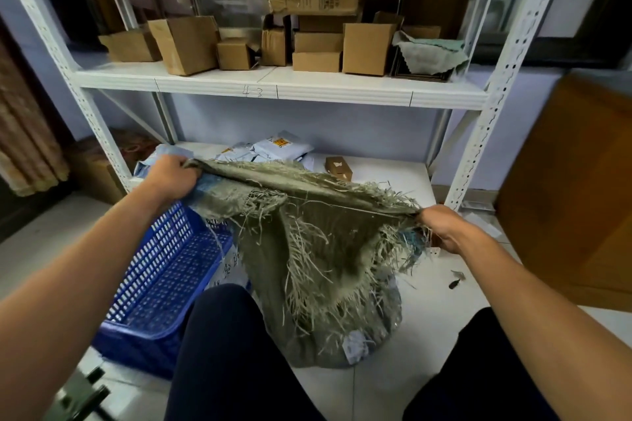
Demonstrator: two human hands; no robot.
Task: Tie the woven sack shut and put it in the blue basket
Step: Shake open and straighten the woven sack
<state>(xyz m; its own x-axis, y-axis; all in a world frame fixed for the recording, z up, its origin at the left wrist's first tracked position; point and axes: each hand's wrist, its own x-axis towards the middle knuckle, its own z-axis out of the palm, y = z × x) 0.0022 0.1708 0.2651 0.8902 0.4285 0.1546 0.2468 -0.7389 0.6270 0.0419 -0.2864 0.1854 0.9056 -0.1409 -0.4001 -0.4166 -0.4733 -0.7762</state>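
A grey-green woven sack (318,249) with long frayed strands stands on the floor between my knees, its bottom bulging with parcels. My left hand (172,174) grips the left end of the sack's mouth. My right hand (441,225) grips the right end. Between them the mouth is pulled flat and taut, raised above the sack's body. The blue basket (160,287), a perforated plastic crate, sits on the floor at the left, touching the sack. I cannot see what is inside the basket.
A white metal shelf rack (280,87) stands directly ahead, with cardboard boxes (367,48) on top and pale mail bags (270,149) and a small box (338,167) on the low shelf. A wooden panel (574,188) leans at the right. My dark-trousered knees (232,352) frame the sack.
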